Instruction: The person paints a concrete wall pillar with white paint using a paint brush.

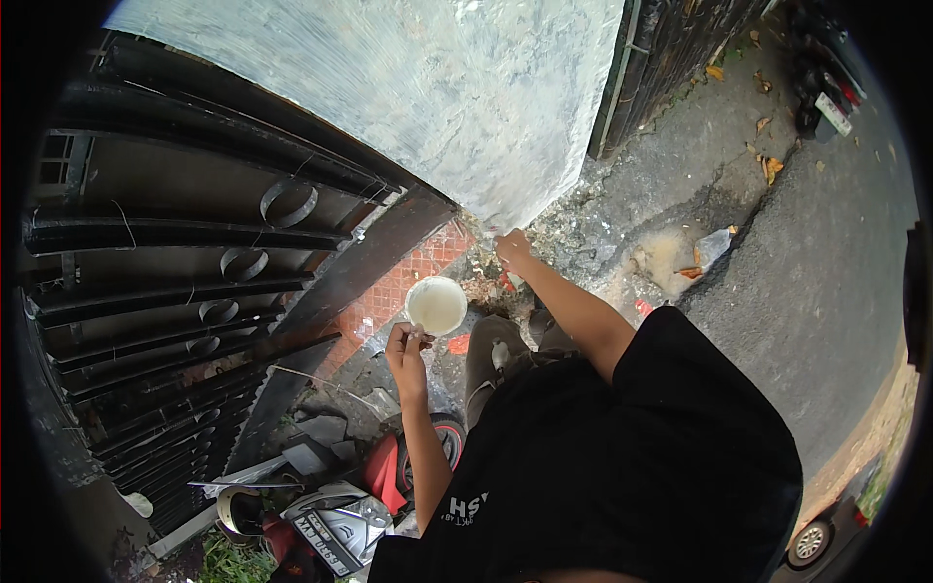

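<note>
Outdoors, plain daylight | over on the left: black barred gate, reddish square tiles beside its foot | off to the right: rough grey asphalt, dry leaves near a dark slatted fence | close by, left: parked motorbike, green plants | right: a car

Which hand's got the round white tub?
The left hand: it grips the tub at its edge. The right hand is farther out, by the pale wall's bottom corner.
</note>
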The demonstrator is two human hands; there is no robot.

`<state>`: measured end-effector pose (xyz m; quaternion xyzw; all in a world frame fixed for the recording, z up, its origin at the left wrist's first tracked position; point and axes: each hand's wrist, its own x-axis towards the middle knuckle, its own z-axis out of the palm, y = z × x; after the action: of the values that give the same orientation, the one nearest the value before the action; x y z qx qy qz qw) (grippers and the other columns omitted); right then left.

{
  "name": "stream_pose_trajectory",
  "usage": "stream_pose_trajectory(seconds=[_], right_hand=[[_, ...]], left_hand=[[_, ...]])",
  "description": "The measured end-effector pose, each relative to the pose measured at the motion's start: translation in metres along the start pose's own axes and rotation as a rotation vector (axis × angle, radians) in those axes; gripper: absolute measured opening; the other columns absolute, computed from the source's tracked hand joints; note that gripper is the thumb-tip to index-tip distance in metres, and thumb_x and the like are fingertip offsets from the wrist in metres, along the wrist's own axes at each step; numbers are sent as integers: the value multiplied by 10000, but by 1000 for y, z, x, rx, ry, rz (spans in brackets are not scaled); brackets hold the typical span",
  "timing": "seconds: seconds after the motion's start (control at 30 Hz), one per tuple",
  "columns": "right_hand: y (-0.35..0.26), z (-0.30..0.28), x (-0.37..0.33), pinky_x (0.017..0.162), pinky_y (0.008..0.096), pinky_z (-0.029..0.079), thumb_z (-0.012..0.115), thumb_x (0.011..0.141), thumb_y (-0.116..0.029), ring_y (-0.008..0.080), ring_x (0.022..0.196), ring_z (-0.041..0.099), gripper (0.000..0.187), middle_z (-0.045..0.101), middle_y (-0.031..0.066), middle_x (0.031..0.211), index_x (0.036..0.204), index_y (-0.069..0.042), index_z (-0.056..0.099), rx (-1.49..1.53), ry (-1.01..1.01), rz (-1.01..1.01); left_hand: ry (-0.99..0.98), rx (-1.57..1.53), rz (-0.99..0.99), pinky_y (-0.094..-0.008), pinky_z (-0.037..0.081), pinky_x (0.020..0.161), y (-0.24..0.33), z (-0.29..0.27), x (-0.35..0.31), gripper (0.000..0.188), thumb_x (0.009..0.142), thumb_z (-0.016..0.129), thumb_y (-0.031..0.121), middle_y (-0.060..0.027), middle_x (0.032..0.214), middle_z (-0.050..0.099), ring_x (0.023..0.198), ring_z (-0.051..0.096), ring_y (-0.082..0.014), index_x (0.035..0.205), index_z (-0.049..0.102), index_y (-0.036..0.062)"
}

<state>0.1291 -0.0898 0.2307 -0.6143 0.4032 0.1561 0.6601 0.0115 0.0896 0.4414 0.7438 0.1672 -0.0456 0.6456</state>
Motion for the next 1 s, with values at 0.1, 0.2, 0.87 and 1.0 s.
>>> stream_pose_trajectory(seconds=[0.1,0.2,0.87,1.0], right_hand=[[5,-23,-29,359,312,382,554,772,-216,191,480,495,265,505,107,643,848,-5,413,-27,-154,-111],[-27,-91,-66,303,260,287,545,796,-230,117,394,410,223,445,57,562,822,-47,420,47,-389,4],[-101,-140,-189,672,429,443,559,714,-253,345,770,560,294,582,183,769,912,-37,531,-1163,-241,-666],[-107,-144,-200,677,420,450,541,729,-256,333,762,567,323,583,172,769,959,-32,512,-1183,-232,-682]], left_hand=[[-4,-9,11,-222,415,588,1,-6,0,82,811,486,83,-20,682,524,625,509,-86,741,501,42],[-11,-31,16,-224,416,592,0,-2,1,89,813,492,86,-27,670,523,622,508,-90,739,495,37],[-541,437,401,-241,417,568,-4,95,23,55,791,466,29,-72,675,504,598,500,-103,762,447,-13],[-550,252,258,-237,415,565,-3,89,25,43,791,466,19,-65,677,510,602,500,-96,764,453,-12]])
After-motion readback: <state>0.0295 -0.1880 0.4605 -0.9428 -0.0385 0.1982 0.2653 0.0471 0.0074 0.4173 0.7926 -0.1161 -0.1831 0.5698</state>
